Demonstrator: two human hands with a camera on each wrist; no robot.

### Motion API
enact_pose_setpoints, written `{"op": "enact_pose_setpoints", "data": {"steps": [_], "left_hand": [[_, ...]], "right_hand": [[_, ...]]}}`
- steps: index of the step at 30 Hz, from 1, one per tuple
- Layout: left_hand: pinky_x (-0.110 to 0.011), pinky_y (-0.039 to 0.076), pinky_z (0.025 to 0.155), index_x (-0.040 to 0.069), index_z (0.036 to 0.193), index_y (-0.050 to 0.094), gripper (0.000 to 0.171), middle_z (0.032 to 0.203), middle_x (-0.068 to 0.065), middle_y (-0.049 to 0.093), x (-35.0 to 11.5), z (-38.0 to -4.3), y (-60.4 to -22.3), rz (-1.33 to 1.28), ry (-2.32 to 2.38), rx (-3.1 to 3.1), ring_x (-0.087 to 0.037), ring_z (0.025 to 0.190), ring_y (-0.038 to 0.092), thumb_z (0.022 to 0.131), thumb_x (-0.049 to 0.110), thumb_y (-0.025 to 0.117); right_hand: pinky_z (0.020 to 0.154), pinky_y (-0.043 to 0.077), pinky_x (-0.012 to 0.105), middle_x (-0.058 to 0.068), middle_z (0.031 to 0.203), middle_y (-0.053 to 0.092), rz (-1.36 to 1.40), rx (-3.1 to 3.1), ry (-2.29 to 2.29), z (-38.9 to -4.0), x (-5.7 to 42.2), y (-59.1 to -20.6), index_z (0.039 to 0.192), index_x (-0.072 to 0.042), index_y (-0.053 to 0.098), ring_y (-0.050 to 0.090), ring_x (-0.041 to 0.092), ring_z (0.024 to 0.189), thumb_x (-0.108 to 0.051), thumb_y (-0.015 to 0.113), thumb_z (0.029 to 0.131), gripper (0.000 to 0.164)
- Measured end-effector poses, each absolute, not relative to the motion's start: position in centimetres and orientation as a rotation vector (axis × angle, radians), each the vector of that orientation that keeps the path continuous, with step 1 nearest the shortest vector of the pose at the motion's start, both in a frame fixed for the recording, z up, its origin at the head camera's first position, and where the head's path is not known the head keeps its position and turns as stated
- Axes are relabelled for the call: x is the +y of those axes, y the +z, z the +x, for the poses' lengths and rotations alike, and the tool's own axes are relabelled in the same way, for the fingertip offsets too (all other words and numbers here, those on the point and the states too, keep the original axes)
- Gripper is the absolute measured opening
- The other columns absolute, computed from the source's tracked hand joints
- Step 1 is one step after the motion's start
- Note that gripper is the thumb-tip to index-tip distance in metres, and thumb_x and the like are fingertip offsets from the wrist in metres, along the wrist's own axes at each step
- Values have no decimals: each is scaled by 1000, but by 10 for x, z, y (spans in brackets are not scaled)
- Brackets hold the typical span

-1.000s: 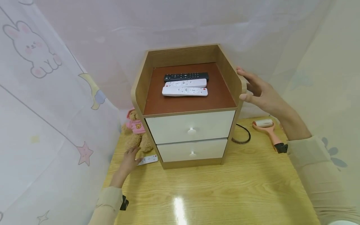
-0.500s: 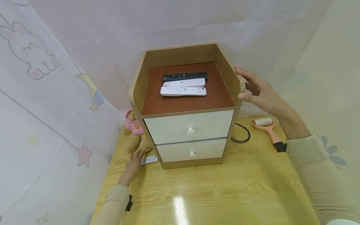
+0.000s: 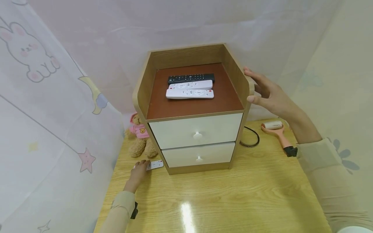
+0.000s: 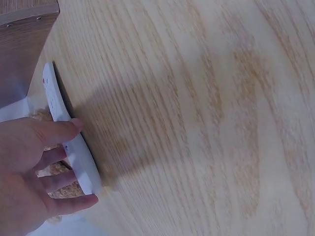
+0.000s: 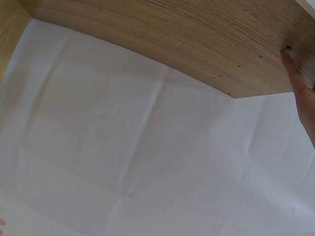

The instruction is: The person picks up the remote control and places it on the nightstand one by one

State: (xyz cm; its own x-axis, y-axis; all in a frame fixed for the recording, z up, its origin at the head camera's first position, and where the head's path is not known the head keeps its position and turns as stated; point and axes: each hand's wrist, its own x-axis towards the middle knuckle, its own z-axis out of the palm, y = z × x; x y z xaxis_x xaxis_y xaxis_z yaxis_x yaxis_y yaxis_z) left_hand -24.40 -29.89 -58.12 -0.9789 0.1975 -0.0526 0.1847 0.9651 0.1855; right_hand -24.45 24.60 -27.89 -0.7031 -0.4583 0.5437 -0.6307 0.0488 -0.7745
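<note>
In the head view my left hand (image 3: 138, 175) is low on the table beside the cabinet, at a white remote control (image 3: 155, 164). Seen from the left wrist, the thumb lies across one long edge of that remote control (image 4: 81, 160) and the fingers are at the opposite edge, pinching it. My right hand (image 3: 272, 97) rests against the outside of the right side panel of a small wooden cabinet (image 3: 198, 171), its thumb near the panel's front edge. A fingertip (image 5: 290, 61) touches the brown panel in the right wrist view.
On the cabinet's brown top lie a black remote (image 3: 190, 78) and two white remotes (image 3: 189, 94). Two white drawers (image 3: 177, 132) are closed. A teddy bear (image 3: 142, 132) sits left; a coiled black cord (image 3: 251, 144) and an orange lint roller (image 3: 279, 134) lie right.
My left hand has shifted right and its fingers have closed on the white remote control on the table. The right hand keeps its place on the cabinet side.
</note>
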Motion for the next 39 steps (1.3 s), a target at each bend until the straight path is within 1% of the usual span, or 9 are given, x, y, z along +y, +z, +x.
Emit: {"op": "enact_pose_setpoints", "data": {"steps": [2, 5, 11, 17, 24, 28, 31, 36, 39], "left_hand": [[-65, 51, 69, -2, 128, 56, 40, 126, -27, 55, -300, -242, -582, 324, 253, 3058, -51, 115, 48, 89, -9, 60], [-63, 52, 66, -2, 127, 57, 42, 123, -26, 57, -302, -241, -583, 351, 229, 3059, -50, 112, 50, 87, -14, 58], [-60, 53, 64, -1, 129, 56, 45, 121, -24, 58, -306, -240, -586, 343, 206, 3047, -48, 110, 52, 86, -14, 60], [-55, 54, 57, 0, 126, 58, 42, 115, -23, 59, -311, -239, -589, 374, 220, 3069, -46, 103, 55, 86, -15, 59], [-51, 53, 54, 0, 128, 57, 44, 114, -23, 59, -315, -239, -590, 402, 217, 3079, -44, 100, 56, 86, -16, 58], [-49, 52, 51, 0, 126, 58, 43, 108, -23, 59, -316, -238, -589, 401, 228, 3077, -41, 92, 57, 87, -16, 57], [-49, 51, 52, 0, 125, 59, 41, 104, -22, 59, -317, -237, -588, 401, 235, 3077, -39, 88, 57, 87, -15, 58], [-50, 53, 58, 0, 127, 58, 44, 107, -22, 59, -320, -234, -589, 393, 237, 3077, -39, 90, 57, 85, -15, 61], [-51, 53, 57, -1, 126, 59, 44, 107, -21, 60, -322, -233, -591, 401, 242, 3106, -38, 89, 58, 84, -13, 64]], "right_hand": [[112, 27, 20, 8, 161, 15, 1130, -2162, 1733, -246, 247, -281, 152, -7, 27, 14, 21, 146, 15, 56, 89, 73], [112, 26, 21, 9, 160, 15, 1136, -2155, 1734, -245, 246, -280, 152, -6, 27, 14, 21, 146, 15, 56, 89, 72], [113, 26, 21, 12, 160, 16, 1147, -2142, 1731, -233, 239, -272, 151, -3, 28, 14, 21, 146, 15, 55, 89, 69], [112, 26, 20, 10, 160, 16, 1120, -2161, 1736, -229, 238, -268, 151, -4, 27, 15, 22, 146, 14, 54, 90, 69], [113, 24, 20, 10, 160, 15, 1115, -2181, 1715, -229, 238, -268, 152, -5, 26, 11, 20, 147, 13, 54, 91, 69], [113, 23, 20, 10, 160, 15, 1104, -2189, 1713, -229, 238, -268, 152, -5, 27, 11, 19, 147, 13, 54, 91, 69], [113, 24, 20, 9, 160, 16, 1095, -2195, 1708, -228, 237, -267, 151, -5, 27, 12, 19, 147, 13, 54, 91, 69], [113, 24, 20, 9, 160, 15, 1100, -2195, 1717, -227, 235, -266, 152, -5, 26, 12, 19, 147, 13, 54, 91, 69], [113, 24, 20, 9, 160, 15, 1101, -2191, 1725, -228, 235, -265, 152, -6, 27, 12, 19, 147, 13, 54, 91, 69]]}}
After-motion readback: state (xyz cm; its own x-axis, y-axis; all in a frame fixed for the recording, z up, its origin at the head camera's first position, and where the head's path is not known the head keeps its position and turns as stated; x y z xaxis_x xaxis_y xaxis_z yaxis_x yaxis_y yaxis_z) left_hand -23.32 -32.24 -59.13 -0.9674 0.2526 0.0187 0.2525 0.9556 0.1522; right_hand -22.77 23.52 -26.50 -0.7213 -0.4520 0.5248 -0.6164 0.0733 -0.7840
